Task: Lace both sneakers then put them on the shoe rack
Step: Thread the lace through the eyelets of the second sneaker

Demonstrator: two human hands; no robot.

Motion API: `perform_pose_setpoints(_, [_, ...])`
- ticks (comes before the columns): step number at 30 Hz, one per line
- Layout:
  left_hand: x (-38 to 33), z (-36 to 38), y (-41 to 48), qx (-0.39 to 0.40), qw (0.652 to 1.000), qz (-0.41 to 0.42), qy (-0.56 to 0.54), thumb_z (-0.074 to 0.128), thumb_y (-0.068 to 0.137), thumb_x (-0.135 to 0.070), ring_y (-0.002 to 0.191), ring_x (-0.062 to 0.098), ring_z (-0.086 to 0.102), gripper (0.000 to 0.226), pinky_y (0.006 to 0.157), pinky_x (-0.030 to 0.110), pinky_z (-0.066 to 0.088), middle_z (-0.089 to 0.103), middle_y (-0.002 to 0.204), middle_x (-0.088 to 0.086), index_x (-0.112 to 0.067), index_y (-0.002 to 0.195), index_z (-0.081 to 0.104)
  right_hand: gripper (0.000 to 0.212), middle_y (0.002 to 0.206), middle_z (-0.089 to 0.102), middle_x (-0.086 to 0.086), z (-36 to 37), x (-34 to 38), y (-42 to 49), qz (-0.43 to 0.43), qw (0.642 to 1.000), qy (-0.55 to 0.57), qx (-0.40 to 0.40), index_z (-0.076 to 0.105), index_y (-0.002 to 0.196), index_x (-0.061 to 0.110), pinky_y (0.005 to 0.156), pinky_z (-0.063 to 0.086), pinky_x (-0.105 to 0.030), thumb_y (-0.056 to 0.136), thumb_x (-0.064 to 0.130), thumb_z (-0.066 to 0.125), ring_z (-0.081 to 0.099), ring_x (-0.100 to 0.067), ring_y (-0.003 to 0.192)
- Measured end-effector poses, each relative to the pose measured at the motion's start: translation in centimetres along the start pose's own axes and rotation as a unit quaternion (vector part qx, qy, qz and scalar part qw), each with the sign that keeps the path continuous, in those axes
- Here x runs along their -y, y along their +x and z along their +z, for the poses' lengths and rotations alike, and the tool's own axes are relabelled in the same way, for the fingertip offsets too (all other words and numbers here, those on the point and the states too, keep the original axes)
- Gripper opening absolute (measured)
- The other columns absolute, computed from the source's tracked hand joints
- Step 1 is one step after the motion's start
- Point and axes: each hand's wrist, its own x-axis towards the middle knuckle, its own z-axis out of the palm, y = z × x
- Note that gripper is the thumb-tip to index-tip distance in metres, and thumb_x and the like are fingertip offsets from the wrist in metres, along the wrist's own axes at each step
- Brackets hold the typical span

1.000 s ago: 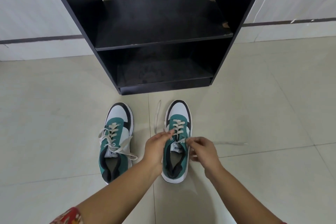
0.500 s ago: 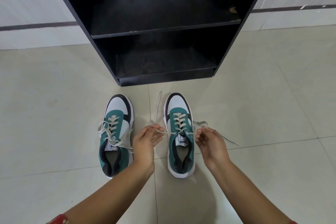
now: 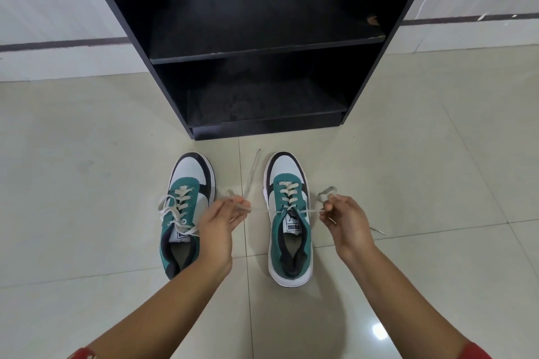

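1. Head view, looking down: two green, white and black sneakers stand side by side on a pale tiled floor (image 3: 87, 183), toes toward a black shoe rack (image 3: 262, 23). Neither is on the rack; both sit just in front of its base.
2. Left sneaker (image 3: 186, 213): laced up the front, with loose lace ends draped over its tongue and outer side. It lies just beside the left hand, whose wrist partly covers its inner edge.
3. Right sneaker (image 3: 290, 221): cream lace (image 3: 287, 194) crossed up through the eyelets. From the top eyelets the two ends run out sideways, one to each hand.
4. Left hand (image 3: 217, 230): fingers pinched on the left lace end, between the two sneakers. A further length of that lace trails forward over the floor toward the rack.
5. Right hand (image 3: 347, 224): fingers closed on the right lace end, to the right of the sneaker. A small loop of lace stands above the fingertips, and the tip trails onto the floor behind the hand.
6. Rack shelves: two dark shelves visible, the upper chipped at its right edge.
7. Red sleeve edges show at the bottom corners.
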Motion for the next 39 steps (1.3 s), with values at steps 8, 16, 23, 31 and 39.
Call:
perform_pose_setpoints(8, [-3.8, 4.5, 1.5, 0.339, 0.866, 0.246, 0.273, 0.052, 0.093, -0.009, 0.114, 0.009, 0.059, 0.023, 0.098, 0.025, 0.047, 0.066, 0.12, -0.001, -0.007, 0.108, 0.069, 0.014, 0.086, 0.066, -0.013, 3.7, 2.2, -1.8, -0.183, 0.838, -0.44, 0.264, 0.068, 0.09, 0.011, 0.076, 0.047, -0.034, 0.089, 0.018, 0.057, 0.058, -0.02, 0.075])
perform_pose_setpoints(16, [-4.2, 3.8, 3.1, 0.363, 0.782, 0.226, 0.453, 0.03, 0.092, -0.057, 0.08, 0.002, 0.064, 0.045, 0.078, 0.032, 0.054, 0.069, 0.093, -0.012, -0.035, 0.12, 0.058, 0.035, 0.068, 0.07, 0.001, 2.9, 3.0, -2.6, -0.17, 0.88, -0.371, 0.244, 0.069, 0.076, 0.008, 0.075, 0.051, -0.03, 0.093, 0.033, 0.053, 0.066, -0.016, 0.071])
perform_pose_setpoints(23, [-3.5, 2.6, 2.5, 0.223, 0.646, 0.327, 0.653, 0.061, 0.077, -0.056, 0.066, 0.009, 0.05, 0.034, 0.05, 0.013, 0.023, 0.051, 0.066, -0.014, -0.026, 0.094, 0.065, 0.018, 0.073, 0.067, 0.005, 1.9, 4.0, -1.6, -0.24, 0.89, -0.361, 0.142, 0.07, 0.092, 0.024, 0.067, 0.053, -0.027, 0.094, 0.026, 0.052, 0.062, -0.009, 0.067])
perform_pose_setpoints(31, [-2.3, 4.2, 3.2, 0.285, 0.65, 0.301, 0.637, 0.059, 0.075, -0.045, 0.088, 0.02, 0.058, 0.043, 0.083, 0.035, 0.047, 0.063, 0.096, -0.001, -0.027, 0.113, 0.057, 0.015, 0.063, 0.064, 0.0, 3.7, 5.4, -2.4, -0.227, 0.888, -0.333, 0.224, 0.069, 0.084, 0.011, 0.061, 0.046, -0.017, 0.091, 0.021, 0.059, 0.058, -0.01, 0.061])
perform_pose_setpoints(39, [-0.7, 5.6, 3.6, 0.243, 0.652, 0.314, 0.646, 0.054, 0.085, -0.028, 0.094, 0.024, 0.057, 0.021, 0.077, 0.033, 0.047, 0.062, 0.101, 0.005, -0.015, 0.099, 0.063, 0.015, 0.063, 0.062, -0.003, 3.7, 6.0, -2.7, -0.206, 0.911, -0.278, 0.225, 0.068, 0.089, 0.0, 0.057, 0.044, -0.011, 0.091, 0.011, 0.057, 0.056, -0.007, 0.057])
